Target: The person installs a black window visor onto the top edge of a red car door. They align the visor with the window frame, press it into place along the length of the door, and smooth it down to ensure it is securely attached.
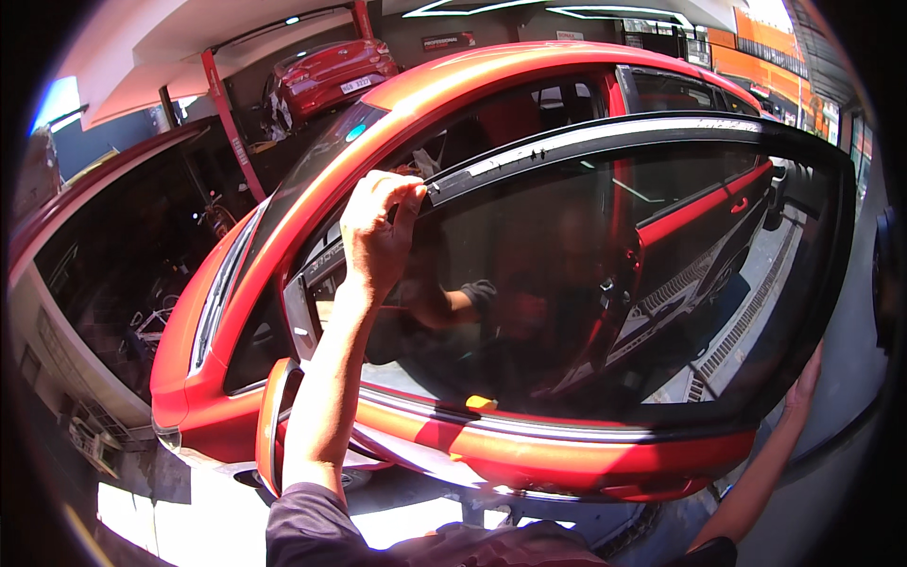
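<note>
Pinching at the upper front of the window frame (837,246), the left hand (381,227) has its thumb and forefinger brought narrow together, and they close on the front end of the pale strip (567,145). This strip lies along the top of the frame; from the fingers it goes to the right, and its long axis rises a little in a gentle arch toward the rear of the red door (567,465). So, of the 2 hands, the left is clearly the nearer, touching 1 end, while most of the length extends away from it. The right hand (803,380) is low at the rear edge of the door, well apart from the strip. Its fingers are partly hidden there, so I cannot tell if they grip the edge or only rest on it. Below the left hand, the forearm passes in front of the side mirror (275,416).
</note>
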`<action>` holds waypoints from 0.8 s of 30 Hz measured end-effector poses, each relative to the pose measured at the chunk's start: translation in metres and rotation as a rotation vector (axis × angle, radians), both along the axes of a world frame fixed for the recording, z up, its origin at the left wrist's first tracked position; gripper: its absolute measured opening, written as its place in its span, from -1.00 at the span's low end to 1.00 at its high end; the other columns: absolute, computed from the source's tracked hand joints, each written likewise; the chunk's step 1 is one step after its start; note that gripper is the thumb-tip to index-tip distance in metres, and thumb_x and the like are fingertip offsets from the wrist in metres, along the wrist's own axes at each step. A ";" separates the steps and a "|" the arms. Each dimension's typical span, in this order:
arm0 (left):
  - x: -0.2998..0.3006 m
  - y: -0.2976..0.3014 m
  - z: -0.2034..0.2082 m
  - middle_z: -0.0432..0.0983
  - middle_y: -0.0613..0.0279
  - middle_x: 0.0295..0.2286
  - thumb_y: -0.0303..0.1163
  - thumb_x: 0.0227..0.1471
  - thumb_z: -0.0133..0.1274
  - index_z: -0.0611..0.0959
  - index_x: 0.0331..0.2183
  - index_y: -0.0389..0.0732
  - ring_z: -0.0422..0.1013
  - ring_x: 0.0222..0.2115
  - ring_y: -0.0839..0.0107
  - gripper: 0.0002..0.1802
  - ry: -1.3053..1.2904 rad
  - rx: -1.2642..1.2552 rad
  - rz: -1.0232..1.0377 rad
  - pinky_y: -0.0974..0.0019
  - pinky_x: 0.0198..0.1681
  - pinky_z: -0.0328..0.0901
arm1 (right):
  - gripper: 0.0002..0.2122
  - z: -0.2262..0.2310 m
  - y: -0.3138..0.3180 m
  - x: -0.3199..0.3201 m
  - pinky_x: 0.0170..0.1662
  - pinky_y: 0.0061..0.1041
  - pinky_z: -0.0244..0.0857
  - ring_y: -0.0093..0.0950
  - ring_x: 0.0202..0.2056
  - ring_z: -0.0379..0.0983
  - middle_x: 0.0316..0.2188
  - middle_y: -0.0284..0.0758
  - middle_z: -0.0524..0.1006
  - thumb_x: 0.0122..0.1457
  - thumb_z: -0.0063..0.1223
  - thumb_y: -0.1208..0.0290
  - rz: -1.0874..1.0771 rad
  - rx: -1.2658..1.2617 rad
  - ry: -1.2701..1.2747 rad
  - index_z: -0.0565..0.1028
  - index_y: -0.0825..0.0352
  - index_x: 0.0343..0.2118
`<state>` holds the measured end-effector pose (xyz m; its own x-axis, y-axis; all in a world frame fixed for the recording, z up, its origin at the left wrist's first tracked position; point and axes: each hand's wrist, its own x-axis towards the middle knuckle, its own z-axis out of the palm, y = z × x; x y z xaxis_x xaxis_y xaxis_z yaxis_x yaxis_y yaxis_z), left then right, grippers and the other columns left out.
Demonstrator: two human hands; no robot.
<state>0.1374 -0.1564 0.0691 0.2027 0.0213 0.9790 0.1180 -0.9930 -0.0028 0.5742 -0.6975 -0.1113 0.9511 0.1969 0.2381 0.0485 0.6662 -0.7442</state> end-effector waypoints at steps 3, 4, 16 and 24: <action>0.005 -0.011 -0.002 0.54 0.19 -0.42 -0.48 -0.03 0.24 0.65 -0.33 -0.17 0.49 -0.33 0.22 -0.85 0.001 0.120 0.112 0.27 -0.28 0.40 | -0.45 0.002 0.006 -0.006 0.29 -0.37 0.10 -0.35 0.22 0.27 0.24 -0.32 0.32 0.41 -0.32 0.02 0.020 -0.015 0.040 0.23 0.34 0.29; 0.008 -0.018 -0.002 0.54 0.20 -0.41 -0.48 -0.04 0.25 0.65 -0.33 -0.17 0.49 -0.33 0.23 -0.85 0.006 0.141 0.150 0.27 -0.27 0.40 | -0.45 0.007 0.008 -0.009 0.29 -0.36 0.11 -0.35 0.21 0.28 0.22 -0.31 0.34 0.41 -0.32 0.02 0.026 -0.014 0.061 0.24 0.34 0.28; -0.028 -0.046 -0.060 0.42 -0.02 -0.54 -0.33 0.29 -0.14 0.48 -0.34 -0.27 0.41 -0.50 0.02 -0.77 -0.266 -0.260 0.391 0.11 -0.35 0.32 | -0.49 -0.017 0.003 0.019 0.22 -0.32 0.22 -0.30 0.15 0.35 0.16 -0.22 0.39 0.38 -0.25 0.10 0.032 -0.128 0.114 0.30 0.38 0.23; -0.198 -0.268 -0.437 0.41 0.00 -0.63 -0.27 0.17 0.11 0.50 -0.47 -0.25 0.44 -0.55 0.01 -0.72 0.343 -1.241 0.867 0.04 -0.43 0.31 | -0.45 0.018 0.027 -0.043 0.26 -0.24 0.17 -0.21 0.18 0.31 0.21 -0.16 0.34 0.38 -0.26 0.07 -0.137 -0.196 0.136 0.26 0.41 0.25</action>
